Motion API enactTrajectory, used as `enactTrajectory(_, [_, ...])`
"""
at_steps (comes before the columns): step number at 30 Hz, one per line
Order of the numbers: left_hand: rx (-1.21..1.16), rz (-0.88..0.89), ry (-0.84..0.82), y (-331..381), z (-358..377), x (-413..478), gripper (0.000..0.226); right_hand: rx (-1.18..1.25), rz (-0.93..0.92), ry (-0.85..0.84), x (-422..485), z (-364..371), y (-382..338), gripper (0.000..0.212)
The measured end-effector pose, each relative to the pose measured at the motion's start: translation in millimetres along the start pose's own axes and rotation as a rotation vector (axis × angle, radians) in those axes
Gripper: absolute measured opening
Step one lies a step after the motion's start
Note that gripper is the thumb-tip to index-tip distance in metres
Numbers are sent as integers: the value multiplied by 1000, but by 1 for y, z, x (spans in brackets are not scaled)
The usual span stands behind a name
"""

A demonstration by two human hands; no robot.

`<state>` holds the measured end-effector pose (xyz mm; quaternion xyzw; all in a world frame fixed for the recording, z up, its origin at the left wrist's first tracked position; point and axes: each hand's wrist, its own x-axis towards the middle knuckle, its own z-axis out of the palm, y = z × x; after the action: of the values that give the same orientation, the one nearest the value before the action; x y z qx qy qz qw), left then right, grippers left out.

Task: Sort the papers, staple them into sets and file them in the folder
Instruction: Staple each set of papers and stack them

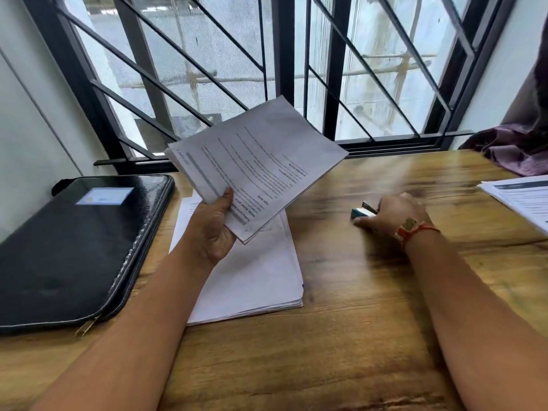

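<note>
Over the table (355, 321), left hand (213, 229) pinches a paper set (261, 164) by its near corner, thumb on top. It's lifted clear of the loose stack (252, 277), probably to free an edge for stapling. Right hand (394, 215), blurred, curls round the stapler (363, 210) on the table. Black folder (74, 247) lies closed at left.
</note>
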<state>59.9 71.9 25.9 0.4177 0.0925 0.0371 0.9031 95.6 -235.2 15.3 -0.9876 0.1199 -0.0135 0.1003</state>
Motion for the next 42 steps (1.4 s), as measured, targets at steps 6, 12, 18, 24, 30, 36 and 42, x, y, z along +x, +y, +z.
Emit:
enactTrajectory(6, [-3,18,-1,1,1,-1,41,176,-54,115,-9,-10,-8,39])
enactTrajectory(12, [9,48,2,0,4,-3,41,1255,-224,-620,-57,-13,-57,31])
enactTrajectory(18, [70,80,-10,-1,7,-7,39,1227,-434,-634,-92,5,-93,22])
enactTrajectory(24, [18,51,-4,-1,9,-8,29,1395,-348,-436,-87,16,-94,15])
enactTrajectory(30, [2,35,-42,-3,12,-12,23,1508,-235,-381,-81,21,-95,34])
enactTrajectory(36, [-9,19,-81,-3,13,-14,22,1520,-204,-371,-82,20,-95,42])
enactTrajectory(42, [13,50,-79,-4,13,-14,22,1561,-193,-411,-83,18,-94,28])
